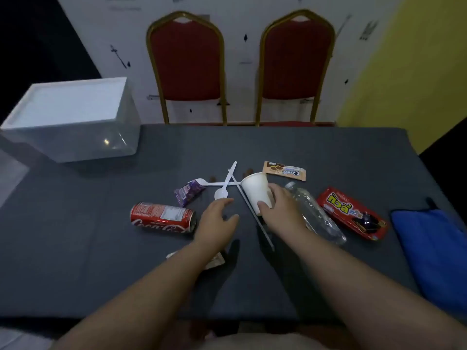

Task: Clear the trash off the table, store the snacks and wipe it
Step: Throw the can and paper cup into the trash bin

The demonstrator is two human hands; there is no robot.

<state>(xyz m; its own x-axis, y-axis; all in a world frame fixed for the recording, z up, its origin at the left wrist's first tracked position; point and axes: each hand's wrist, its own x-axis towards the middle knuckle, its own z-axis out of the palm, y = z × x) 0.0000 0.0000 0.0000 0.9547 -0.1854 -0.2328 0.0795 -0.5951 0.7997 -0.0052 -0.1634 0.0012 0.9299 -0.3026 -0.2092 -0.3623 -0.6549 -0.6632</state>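
A white paper cup [255, 190] lies tilted at the middle of the grey table [101, 248], and my right hand [280, 210] is wrapped around its base. My left hand [217, 221] hovers open just left of it, near a white plastic spoon [223, 189] and a long straw [250, 210]. A red cola can [161, 217] lies on its side to the left. A clear plastic bottle [316, 213] lies right of my right hand. Snack packs lie around: a purple one [188, 194], a tan one [284, 171] and a red one [352, 213]. A crumpled wrapper [214, 261] shows under my left forearm.
A clear storage box with a white lid [70, 117] stands at the table's far left. A blue cloth [437, 251] lies at the right edge. Two red chairs [187, 64] stand behind the table.
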